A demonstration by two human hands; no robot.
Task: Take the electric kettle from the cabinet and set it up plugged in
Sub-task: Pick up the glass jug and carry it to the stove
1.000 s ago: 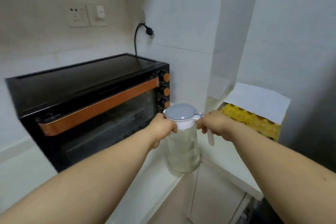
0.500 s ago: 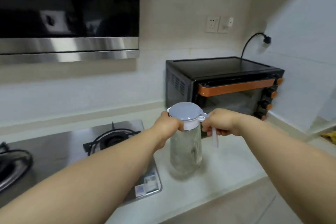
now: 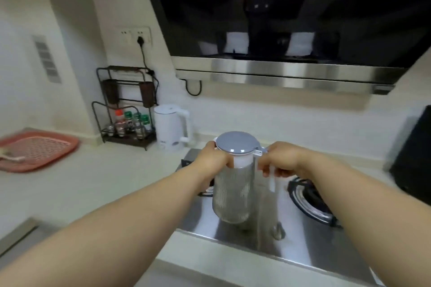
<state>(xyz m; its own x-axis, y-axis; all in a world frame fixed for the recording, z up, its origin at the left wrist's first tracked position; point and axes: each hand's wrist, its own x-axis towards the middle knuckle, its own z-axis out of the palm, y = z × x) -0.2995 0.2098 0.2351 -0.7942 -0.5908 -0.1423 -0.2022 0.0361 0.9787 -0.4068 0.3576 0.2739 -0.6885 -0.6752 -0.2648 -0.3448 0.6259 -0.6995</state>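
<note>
Plainly, risk: the ribbed glass pitcher (image 3: pixel 233 196) is hanging in the air above the steel stove top (image 3: pixel 291 240), so a slip would be dropping glass onto metal.
Cause: the left hand (image 3: pixel 215 161) is only pressing the pitcher's white collar below the grey lid (image 3: pixel 236 142), a smooth place to be gripping.
Right grip: the right hand (image 3: pixel 279 162) is curling tight around the pitcher's handle, carrying most of the weight, I judge.
Left grip: closed against the collar, steadying.
Wrong-object risk: both hands are being occupied by a pitcher, not the kettle.
Electric kettle (image 3: pixel 171 127): standing on the surface left of and behind the stove top, just beside the spice rack (image 3: pixel 127 109), well apart from either grip.
Plug: whether the kettle's cord is reaching the wall socket (image 3: pixel 137 36) cannot be told.
</note>
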